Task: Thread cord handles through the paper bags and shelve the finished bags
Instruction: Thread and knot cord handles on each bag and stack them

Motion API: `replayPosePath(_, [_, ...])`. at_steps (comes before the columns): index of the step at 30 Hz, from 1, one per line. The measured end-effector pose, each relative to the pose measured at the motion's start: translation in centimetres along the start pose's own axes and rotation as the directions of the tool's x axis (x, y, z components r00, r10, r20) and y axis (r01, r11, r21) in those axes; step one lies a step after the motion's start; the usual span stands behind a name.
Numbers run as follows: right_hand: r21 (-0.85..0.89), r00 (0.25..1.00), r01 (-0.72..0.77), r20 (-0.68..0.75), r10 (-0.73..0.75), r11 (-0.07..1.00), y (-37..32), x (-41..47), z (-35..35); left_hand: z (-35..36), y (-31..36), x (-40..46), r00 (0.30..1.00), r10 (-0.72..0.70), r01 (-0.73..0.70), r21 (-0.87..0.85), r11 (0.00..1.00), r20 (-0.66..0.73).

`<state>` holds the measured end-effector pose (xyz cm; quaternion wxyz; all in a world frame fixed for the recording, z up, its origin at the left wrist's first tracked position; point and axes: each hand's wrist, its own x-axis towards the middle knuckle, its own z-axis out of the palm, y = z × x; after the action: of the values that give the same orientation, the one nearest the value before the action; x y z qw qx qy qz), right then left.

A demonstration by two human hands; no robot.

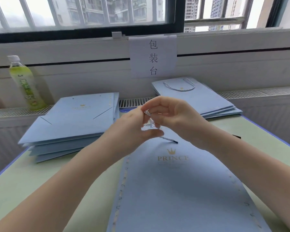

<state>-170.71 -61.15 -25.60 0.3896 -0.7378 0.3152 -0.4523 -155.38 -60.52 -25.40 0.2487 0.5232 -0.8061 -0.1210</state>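
Observation:
A flat light-blue paper bag [182, 190] with a gold crown and "PRINCE" print lies on the table before me. Above its top edge, my left hand [132, 126] and my right hand [176, 118] both pinch a pale twisted cord [167, 139], whose dark-tipped end trails onto the bag. To the left sits a stack of flat bags without handles [70, 121]. At the back right lies a stack of bags [208, 99] with a cord handle showing on the top one.
A green drink bottle [26, 84] stands on the radiator ledge at the left. A white paper sign [153, 56] hangs on the wall below the window. The pale green table [23, 185] has a blue edge.

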Motion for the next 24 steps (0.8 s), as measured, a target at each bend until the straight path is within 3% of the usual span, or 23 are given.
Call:
replayPosePath(3, [0.138,1.000,0.003,-0.011,-0.001,0.990,-0.3,0.0,-0.4,0.7,-0.6,0.4,0.985,0.100,-0.146,-0.355,0.923,-0.143])
replayPosePath(5, [0.202,0.998,0.022,-0.062,-0.009,0.979,-0.4,0.0,-0.6,0.8,-0.9,0.6,0.979,0.116,-0.184,-0.479,0.858,-0.168])
replayPosePath(8, [0.202,0.962,0.044,-0.271,0.012,0.978,0.1,0.4,-1.0,0.6,-1.6,0.8,0.981,0.034,-0.128,-0.508,0.852,-0.191])
replayPosePath(11, [0.185,0.866,0.005,-0.493,0.088,0.983,0.8,0.9,-2.4,0.2,-2.4,1.0,0.982,-0.050,-0.071,-0.605,0.793,-0.182])
replayPosePath(15, [0.060,0.766,-0.087,-0.634,0.105,0.994,1.9,1.1,-4.1,0.1,-3.1,1.3,0.990,-0.124,0.021,-0.795,0.606,-0.068])
replayPosePath(20, [-0.199,0.850,-0.129,-0.527,0.005,0.972,2.7,1.2,-3.6,0.4,-3.2,1.3,0.992,-0.123,0.103,-0.815,0.571,0.040])
replayPosePath(24, [-0.476,0.964,0.017,-0.225,-0.141,0.879,2.7,0.7,-1.5,0.4,-2.7,1.1,0.990,-0.084,0.143,-0.807,0.573,0.115])
